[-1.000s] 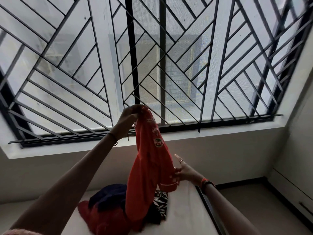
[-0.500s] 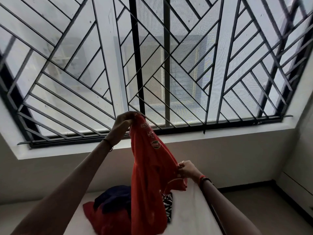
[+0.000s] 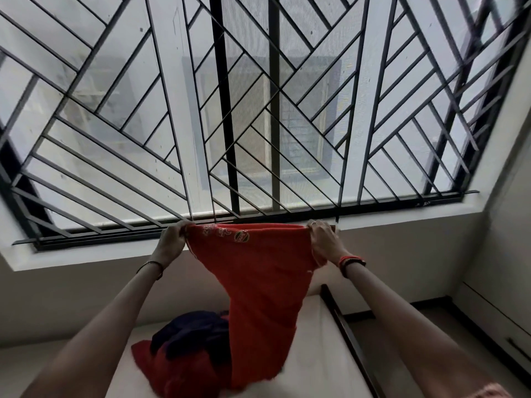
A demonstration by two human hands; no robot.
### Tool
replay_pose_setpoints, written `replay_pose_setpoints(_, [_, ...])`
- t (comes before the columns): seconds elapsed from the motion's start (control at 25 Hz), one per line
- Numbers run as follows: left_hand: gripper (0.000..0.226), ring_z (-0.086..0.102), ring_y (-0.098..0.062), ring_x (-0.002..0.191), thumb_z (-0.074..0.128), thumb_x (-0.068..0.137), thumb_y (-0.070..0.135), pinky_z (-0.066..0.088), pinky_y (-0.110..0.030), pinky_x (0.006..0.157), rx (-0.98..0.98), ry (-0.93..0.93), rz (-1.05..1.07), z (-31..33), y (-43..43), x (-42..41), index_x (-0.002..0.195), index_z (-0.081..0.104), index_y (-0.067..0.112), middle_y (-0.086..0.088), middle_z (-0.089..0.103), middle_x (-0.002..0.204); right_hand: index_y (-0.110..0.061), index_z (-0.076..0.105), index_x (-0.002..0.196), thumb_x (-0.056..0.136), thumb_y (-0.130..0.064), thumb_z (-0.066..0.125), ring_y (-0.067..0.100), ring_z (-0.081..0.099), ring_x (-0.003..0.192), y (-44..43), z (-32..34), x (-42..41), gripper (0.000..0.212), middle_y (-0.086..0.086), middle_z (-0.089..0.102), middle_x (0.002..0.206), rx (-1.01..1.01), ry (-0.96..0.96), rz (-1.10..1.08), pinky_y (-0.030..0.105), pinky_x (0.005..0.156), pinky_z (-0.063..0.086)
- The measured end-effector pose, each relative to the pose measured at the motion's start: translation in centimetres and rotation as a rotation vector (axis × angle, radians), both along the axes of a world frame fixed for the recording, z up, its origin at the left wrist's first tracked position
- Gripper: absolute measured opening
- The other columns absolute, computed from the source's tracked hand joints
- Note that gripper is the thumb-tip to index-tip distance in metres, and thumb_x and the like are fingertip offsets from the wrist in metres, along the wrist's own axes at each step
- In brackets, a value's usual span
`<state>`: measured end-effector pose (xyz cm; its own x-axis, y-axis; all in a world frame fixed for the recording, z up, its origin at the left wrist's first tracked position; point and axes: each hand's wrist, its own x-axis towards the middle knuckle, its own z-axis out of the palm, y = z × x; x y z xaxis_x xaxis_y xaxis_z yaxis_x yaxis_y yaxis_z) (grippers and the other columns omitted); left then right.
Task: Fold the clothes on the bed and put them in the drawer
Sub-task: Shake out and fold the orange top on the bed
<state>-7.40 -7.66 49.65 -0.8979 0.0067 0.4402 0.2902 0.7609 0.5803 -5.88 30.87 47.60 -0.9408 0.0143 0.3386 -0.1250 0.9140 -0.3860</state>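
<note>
An orange-red shirt [image 3: 258,282] with small printed badges hangs stretched in the air in front of the window. My left hand [image 3: 171,244] grips its upper left corner and my right hand [image 3: 324,241] grips its upper right corner, both raised to about sill height. The shirt's lower end hangs down to a pile of clothes [image 3: 189,349] on the bed [image 3: 316,363]: a dark blue garment lies on top of a red one. Part of the pile is hidden behind the hanging shirt.
A large window with a black metal grille [image 3: 258,110] fills the wall ahead, above a white sill. The bed's dark frame edge [image 3: 347,340] runs along its right side. A white drawer front with a dark handle [image 3: 517,349] sits at the lower right, beside bare floor.
My right hand has risen from the shirt's lower side to its top edge and moved right. The shirt, which hung from my left hand alone, is now spread between both hands.
</note>
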Motion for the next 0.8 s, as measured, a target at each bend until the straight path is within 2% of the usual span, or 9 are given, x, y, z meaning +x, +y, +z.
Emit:
replay_pose_setpoints(0.04, [0.035, 0.064, -0.026, 0.100, 0.048, 0.083, -0.016, 0.044, -0.029, 0.083, -0.038, 0.000, -0.004, -0.2, 0.0, 0.2, 0.108, 0.068, -0.001, -0.018, 0.070, 0.103, -0.015, 0.054, 0.112, 0.095, -0.010, 0.032, 0.027, 0.053, 0.109, -0.1, 0.6, 0.1, 0.029, 0.008, 0.061, 0.112, 0.063, 0.049, 0.024, 0.051, 0.103, 0.028])
replay_pose_setpoints(0.12, [0.031, 0.063, -0.023, 0.095, 0.046, 0.084, -0.016, 0.040, -0.027, 0.077, -0.095, -0.008, -0.018, -0.7, 0.2, 0.5, 0.101, 0.069, -0.004, -0.019, 0.071, 0.098, -0.015, 0.049, 0.120, 0.096, -0.013, 0.027, 0.029, 0.053, 0.107, -0.1, 1.6, 0.4, 0.033, 0.010, 0.062, 0.112, 0.116, 0.126, 0.056, 0.048, 0.097, 0.032])
replay_pose_setpoints(0.24, [0.026, 0.065, -0.032, 0.093, 0.046, 0.084, -0.013, 0.041, -0.031, 0.074, -0.126, -0.046, -0.005, -1.1, 0.2, 0.2, 0.095, 0.067, -0.004, -0.021, 0.070, 0.094, -0.010, 0.049, 0.119, 0.098, -0.028, 0.026, 0.034, 0.055, 0.102, 0.2, 3.4, 1.0, 0.036, 0.017, 0.062, 0.106, 0.153, 0.169, 0.123, 0.041, 0.085, 0.039])
replay_pose_setpoints(0.28, [0.024, 0.065, -0.034, 0.093, 0.047, 0.084, -0.013, 0.042, -0.032, 0.074, -0.120, -0.053, 0.010, -1.3, 0.1, -0.1, 0.094, 0.066, -0.004, -0.021, 0.070, 0.093, -0.010, 0.050, 0.115, 0.099, -0.037, 0.034, 0.033, 0.057, 0.097, 0.4, 3.8, 1.2, 0.035, 0.017, 0.063, 0.100, 0.189, 0.189, 0.168, 0.039, 0.080, 0.040])
replay_pose_setpoints(0.36, [0.023, 0.065, -0.036, 0.094, 0.049, 0.083, -0.010, 0.044, -0.036, 0.075, -0.090, -0.071, 0.061, -1.7, 0.2, -0.3, 0.096, 0.067, -0.002, -0.022, 0.070, 0.094, -0.012, 0.050, 0.109, 0.087, -0.054, 0.056, 0.026, 0.054, 0.082, 0.8, 4.7, 1.7, 0.048, 0.011, 0.061, 0.088, 0.268, 0.144, 0.279, 0.031, 0.072, 0.037])
replay_pose_setpoints(0.44, [0.023, 0.064, -0.037, 0.099, 0.056, 0.083, -0.003, 0.046, -0.038, 0.081, -0.036, -0.118, 0.124, -2.2, 0.6, -0.4, 0.102, 0.067, 0.000, -0.022, 0.069, 0.100, -0.013, 0.049, 0.111, 0.074, -0.059, 0.070, 0.017, 0.048, 0.079, 1.3, 4.8, 1.9, 0.063, 0.007, 0.057, 0.085, 0.339, 0.057, 0.343, 0.028, 0.074, 0.034])
replay_pose_setpoints(0.6, [0.025, 0.062, -0.032, 0.102, 0.065, 0.083, 0.022, 0.045, -0.039, 0.088, 0.000, -0.248, 0.244, -3.7, 2.7, 0.6, 0.105, 0.066, 0.010, -0.012, 0.069, 0.102, -0.010, 0.049, 0.118, 0.077, -0.035, 0.073, 0.029, 0.055, 0.100, 2.6, 2.1, 1.1, 0.054, 0.014, 0.063, 0.100, 0.355, 0.006, 0.223, 0.037, 0.090, 0.040])
replay_pose_setpoints(0.68, [0.025, 0.062, -0.033, 0.095, 0.064, 0.084, 0.021, 0.047, -0.037, 0.078, 0.056, -0.293, 0.225, -4.8, 3.8, 0.6, 0.104, 0.063, 0.006, -0.015, 0.068, 0.100, -0.006, 0.053, 0.118, 0.082, -0.029, 0.068, 0.033, 0.054, 0.108, 3.0, 0.5, 1.0, 0.046, 0.018, 0.064, 0.108, 0.330, -0.032, 0.137, 0.039, 0.095, 0.037])
replay_pose_setpoints(0.8, [0.020, 0.064, -0.033, 0.082, 0.058, 0.087, 0.015, 0.059, -0.039, 0.058, 0.355, -0.424, 0.183, -7.7, 5.2, -0.1, 0.102, 0.053, 0.003, -0.021, 0.063, 0.102, -0.005, 0.059, 0.112, 0.084, -0.019, 0.061, 0.032, 0.052, 0.112, 3.4, -2.2, 1.9, 0.032, 0.015, 0.065, 0.114, 0.249, -0.028, 0.013, 0.038, 0.095, 0.035])
